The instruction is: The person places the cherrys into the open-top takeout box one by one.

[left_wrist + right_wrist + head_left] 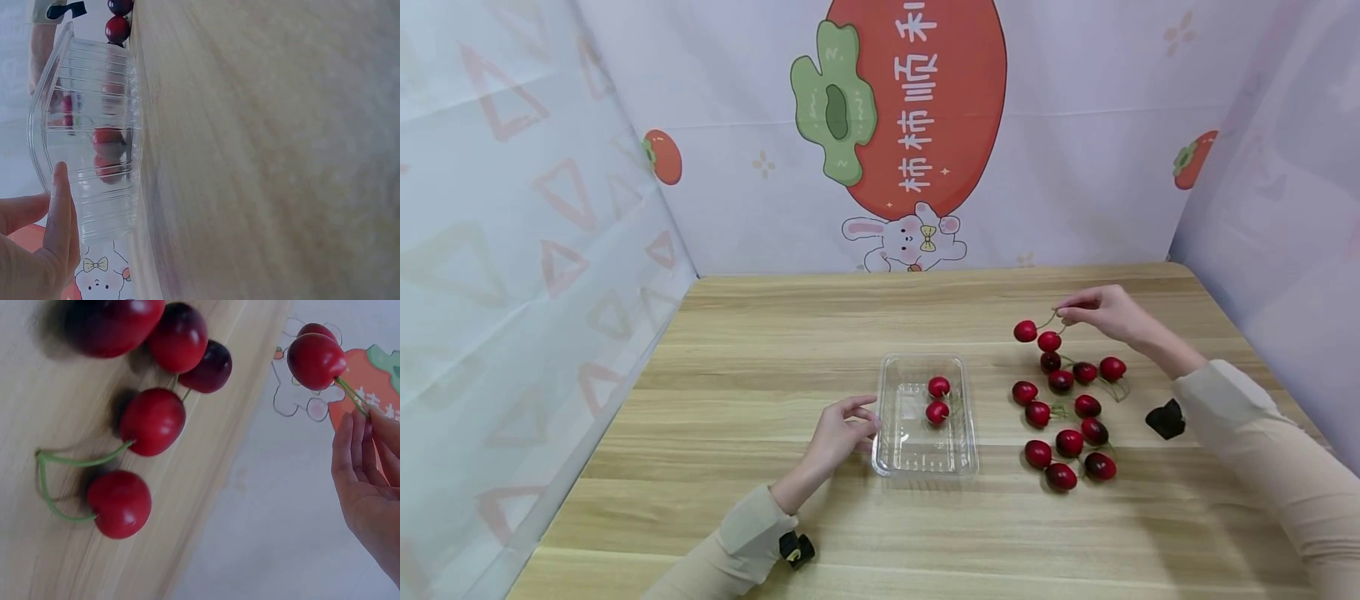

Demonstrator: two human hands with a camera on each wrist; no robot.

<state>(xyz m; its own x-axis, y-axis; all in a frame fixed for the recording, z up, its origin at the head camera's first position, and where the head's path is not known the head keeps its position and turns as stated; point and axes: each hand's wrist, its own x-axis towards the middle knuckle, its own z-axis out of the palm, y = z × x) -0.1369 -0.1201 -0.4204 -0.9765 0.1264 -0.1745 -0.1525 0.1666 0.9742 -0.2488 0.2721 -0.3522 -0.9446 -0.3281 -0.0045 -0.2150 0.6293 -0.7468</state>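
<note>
In the head view my right hand pinches the joined green stems of a cherry pair at its fingertips. The two red cherries hang in the air, beyond the other fruit. My left hand is at the left side of a clear plastic container, its fairly straight fingers against the wall. The left wrist view has one fingertip on that wall, just below the rim. Inside the container lie two red cherries, close together on its floor.
Several red and dark cherries with green stems lie on the wooden table, right of the container. Printed cloth stands behind the table and along both sides. Black wrist devices sit at the sleeves.
</note>
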